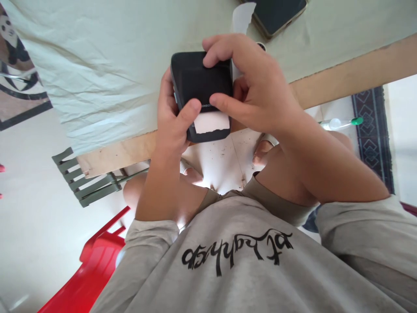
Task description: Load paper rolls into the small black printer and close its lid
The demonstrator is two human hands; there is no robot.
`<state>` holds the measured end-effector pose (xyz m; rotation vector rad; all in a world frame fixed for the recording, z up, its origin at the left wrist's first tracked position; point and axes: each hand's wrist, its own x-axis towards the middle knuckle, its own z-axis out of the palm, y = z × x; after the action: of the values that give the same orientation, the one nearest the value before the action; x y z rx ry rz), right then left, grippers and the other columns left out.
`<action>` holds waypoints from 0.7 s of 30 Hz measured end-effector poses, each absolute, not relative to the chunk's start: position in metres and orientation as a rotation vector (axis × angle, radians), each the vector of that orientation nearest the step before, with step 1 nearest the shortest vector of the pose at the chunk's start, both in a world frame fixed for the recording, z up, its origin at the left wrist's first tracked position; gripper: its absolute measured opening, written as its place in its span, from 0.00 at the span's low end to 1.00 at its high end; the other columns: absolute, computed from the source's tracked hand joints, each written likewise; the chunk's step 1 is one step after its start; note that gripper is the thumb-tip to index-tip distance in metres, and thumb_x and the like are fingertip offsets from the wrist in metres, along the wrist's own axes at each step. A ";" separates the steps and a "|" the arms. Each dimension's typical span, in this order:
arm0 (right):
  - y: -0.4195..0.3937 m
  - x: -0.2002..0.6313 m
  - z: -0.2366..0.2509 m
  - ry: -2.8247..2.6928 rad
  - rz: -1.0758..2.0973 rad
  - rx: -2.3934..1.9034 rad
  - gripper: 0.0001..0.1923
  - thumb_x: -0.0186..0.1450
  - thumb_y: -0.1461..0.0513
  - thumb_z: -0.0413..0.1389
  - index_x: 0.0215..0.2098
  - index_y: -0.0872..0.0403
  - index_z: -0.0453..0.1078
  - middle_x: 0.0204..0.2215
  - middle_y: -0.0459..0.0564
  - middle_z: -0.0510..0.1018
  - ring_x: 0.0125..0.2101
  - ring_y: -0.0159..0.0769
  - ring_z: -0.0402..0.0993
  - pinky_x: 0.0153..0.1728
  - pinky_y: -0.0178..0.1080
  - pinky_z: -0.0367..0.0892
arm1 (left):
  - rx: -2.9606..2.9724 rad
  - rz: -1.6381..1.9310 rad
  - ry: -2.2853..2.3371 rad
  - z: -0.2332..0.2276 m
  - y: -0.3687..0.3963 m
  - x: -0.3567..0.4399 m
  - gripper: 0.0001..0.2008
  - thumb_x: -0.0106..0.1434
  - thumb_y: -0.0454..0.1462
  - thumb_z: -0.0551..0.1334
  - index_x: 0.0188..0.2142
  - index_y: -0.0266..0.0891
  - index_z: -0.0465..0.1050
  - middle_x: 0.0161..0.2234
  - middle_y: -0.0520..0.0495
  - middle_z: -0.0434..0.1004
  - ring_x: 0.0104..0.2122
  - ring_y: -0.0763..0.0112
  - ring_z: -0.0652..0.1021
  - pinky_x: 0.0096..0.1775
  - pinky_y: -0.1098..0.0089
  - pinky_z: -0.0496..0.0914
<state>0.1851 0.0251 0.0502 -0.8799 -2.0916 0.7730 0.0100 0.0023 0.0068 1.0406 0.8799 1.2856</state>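
Left grip (pixel 172 119) and right grip (pixel 260 82) clamped on black device (pixel 198 80) (white paper (pixel 211 122) at its near end)

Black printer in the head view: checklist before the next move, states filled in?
1. Left hand grip on the black printer: ok, wrapped around its side.
2. Right hand in contact: ok, on the printer's top face.
3. White paper strip showing: ok, at the end nearest the body.
4. Strip edge straight: not ok, ragged.
5. Printer fully closed: cannot tell.
6. Phone apart from both hands: ok.
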 end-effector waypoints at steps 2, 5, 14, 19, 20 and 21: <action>0.023 0.185 0.051 -2.114 0.816 -0.899 0.16 0.63 0.59 0.52 0.48 0.53 0.60 0.51 0.51 0.67 0.56 0.35 0.61 0.34 0.31 0.69 | 0.994 1.266 0.895 0.012 0.000 0.013 0.14 0.57 0.45 0.64 0.42 0.47 0.70 0.37 0.50 0.72 0.34 0.67 0.75 0.33 0.67 0.69; 0.023 0.186 0.052 -2.145 0.816 -0.910 0.17 0.64 0.55 0.51 0.49 0.51 0.59 0.54 0.49 0.66 0.58 0.35 0.58 0.37 0.32 0.70 | 0.956 1.245 0.901 0.017 -0.001 0.016 0.10 0.57 0.43 0.65 0.39 0.46 0.71 0.32 0.50 0.71 0.30 0.69 0.74 0.28 0.69 0.66; 0.022 0.186 0.048 -2.194 0.769 -0.942 0.17 0.63 0.57 0.50 0.51 0.47 0.58 0.56 0.47 0.63 0.59 0.35 0.57 0.48 0.38 0.69 | 0.969 1.262 0.853 0.004 0.005 0.012 0.15 0.54 0.45 0.66 0.40 0.46 0.70 0.33 0.51 0.71 0.30 0.70 0.73 0.26 0.71 0.66; 0.023 0.185 0.045 -2.158 0.774 -0.933 0.19 0.60 0.60 0.53 0.49 0.48 0.60 0.54 0.48 0.65 0.58 0.37 0.59 0.45 0.36 0.69 | 0.969 1.232 0.835 0.008 0.004 0.012 0.15 0.54 0.44 0.67 0.40 0.46 0.71 0.33 0.51 0.72 0.30 0.70 0.73 0.28 0.69 0.66; 0.023 0.185 0.046 -2.150 0.775 -0.924 0.18 0.60 0.61 0.53 0.49 0.49 0.60 0.54 0.49 0.65 0.57 0.37 0.60 0.45 0.36 0.69 | 0.967 1.234 0.839 0.010 0.003 0.012 0.14 0.54 0.44 0.67 0.40 0.46 0.71 0.33 0.51 0.72 0.29 0.71 0.72 0.28 0.69 0.66; 0.023 0.185 0.046 -2.147 0.779 -0.918 0.18 0.61 0.61 0.53 0.49 0.51 0.60 0.54 0.50 0.65 0.56 0.36 0.60 0.45 0.36 0.69 | 0.961 1.238 0.847 0.011 0.002 0.013 0.13 0.55 0.44 0.66 0.40 0.46 0.71 0.33 0.51 0.72 0.29 0.71 0.72 0.28 0.70 0.65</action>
<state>0.1851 0.0230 0.0463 -0.9179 -2.1469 0.7792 0.0130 0.0024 0.0107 0.9605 0.8467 1.2380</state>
